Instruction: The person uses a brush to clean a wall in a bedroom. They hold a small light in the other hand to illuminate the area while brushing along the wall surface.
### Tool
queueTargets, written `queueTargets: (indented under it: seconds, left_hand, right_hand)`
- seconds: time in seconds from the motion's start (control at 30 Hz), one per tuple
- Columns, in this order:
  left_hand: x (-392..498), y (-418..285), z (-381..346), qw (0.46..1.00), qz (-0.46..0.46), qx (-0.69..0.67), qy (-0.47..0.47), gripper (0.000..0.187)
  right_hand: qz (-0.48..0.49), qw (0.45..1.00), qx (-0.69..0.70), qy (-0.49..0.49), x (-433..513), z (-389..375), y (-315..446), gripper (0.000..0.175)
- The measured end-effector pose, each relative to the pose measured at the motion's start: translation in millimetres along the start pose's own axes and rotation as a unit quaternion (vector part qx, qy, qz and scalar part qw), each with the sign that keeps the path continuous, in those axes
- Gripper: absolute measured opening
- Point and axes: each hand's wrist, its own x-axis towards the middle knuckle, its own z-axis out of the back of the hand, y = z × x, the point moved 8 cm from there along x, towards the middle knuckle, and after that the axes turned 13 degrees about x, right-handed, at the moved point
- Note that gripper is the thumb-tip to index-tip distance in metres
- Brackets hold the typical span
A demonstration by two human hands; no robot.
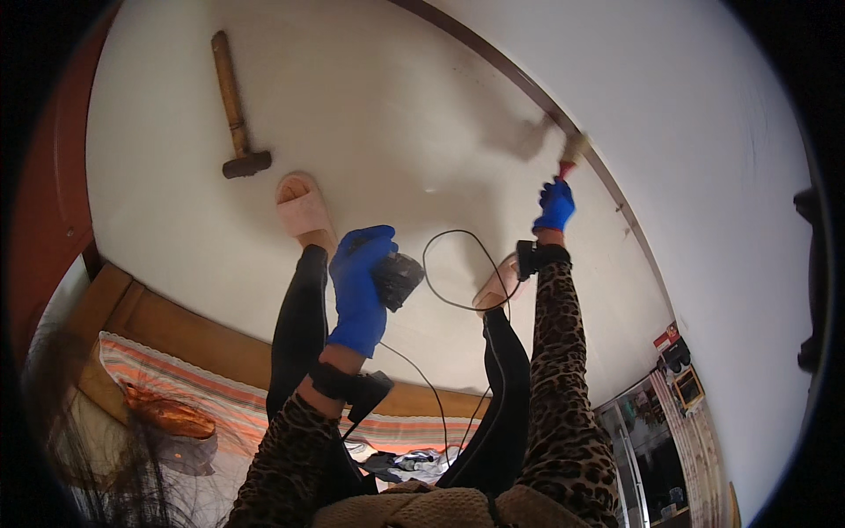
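My right hand (555, 206), in a blue glove, grips the red handle of a paint brush (572, 158). The brush looks slightly blurred, with its pale bristles at the brown skirting strip (597, 171) along the foot of the white wall. In front of my body, my left hand (362, 290), gloved in blue too, is closed around a dark, blocky object (398, 280); its wrinkled surface is shiny black, and I cannot tell exactly what it is. Both wrists carry black strapped devices, and a thin black cable (455, 231) loops between my arms.
A wooden-handled sledgehammer (232, 105) lies on the pale floor (370, 99) at the upper left. My feet wear pink slippers (304, 204). Behind me is a wooden bed frame (191, 336) with a striped cover. A reddish-brown panel (56, 165) borders the left, and a glass-fronted cabinet (643, 449) stands lower right.
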Motion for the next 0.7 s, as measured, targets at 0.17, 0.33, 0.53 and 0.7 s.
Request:
queueTargets:
  seconds: [0.17, 0.33, 0.53, 0.7]
  left_hand:
    - [-29, 19, -10, 0.999, -0.009, 0.030, 0.012, 0.016]
    - [-19, 28, -9, 0.998, 0.022, 0.051, 0.006, 0.018]
    - [33, -1, 18, 0.994, -0.032, 0.106, 0.019, 0.019]
    - [5, 19, 10, 0.993, -0.017, 0.117, 0.015, 0.018]
  right_hand:
    - [0.023, 0.985, 0.019, 0.167, -27, -81, 7, 0.022]
    - [0.024, 0.995, 0.030, 0.091, 7, -57, 10, 0.022]
    - [0.046, 0.998, -0.039, -0.009, 52, 52, -1, 0.024]
    - [0.008, 0.993, -0.015, -0.113, 65, 198, 27, 0.022]
